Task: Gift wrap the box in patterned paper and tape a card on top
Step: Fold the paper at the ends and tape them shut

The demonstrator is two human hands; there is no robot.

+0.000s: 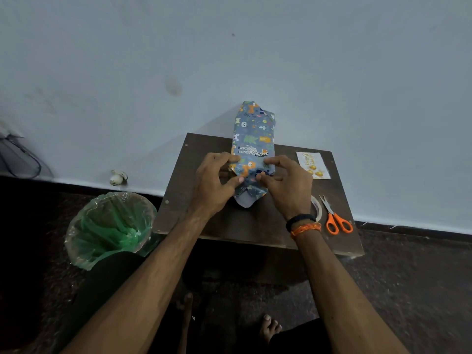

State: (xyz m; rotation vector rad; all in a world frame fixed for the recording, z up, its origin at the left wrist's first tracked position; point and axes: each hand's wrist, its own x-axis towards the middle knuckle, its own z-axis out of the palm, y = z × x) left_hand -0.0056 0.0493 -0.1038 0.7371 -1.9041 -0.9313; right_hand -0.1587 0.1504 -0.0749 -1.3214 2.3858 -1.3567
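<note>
The small dark table stands against a pale wall, its far edge touching the wall's foot. The box, wrapped in blue paper printed with animals and leaves, lies lengthwise down the middle, its far end reaching past the table's back edge toward the wall. Bare tabletop shows in front of the box, up to the near edge, and in a strip to its left. On the right lie a card with gold lettering, a roll of tape partly hidden by the wrist, and orange-handled scissors close to the right edge.

The left hand and the right hand meet at the box's near end, fingers and thumbs curled and pinching the loose paper flaps there; white underside shows on the flap lying toward the person. It seems this end is not yet taped, though the fingers cover the fold.

A bin lined with green plastic stands on the floor just left of the table.
</note>
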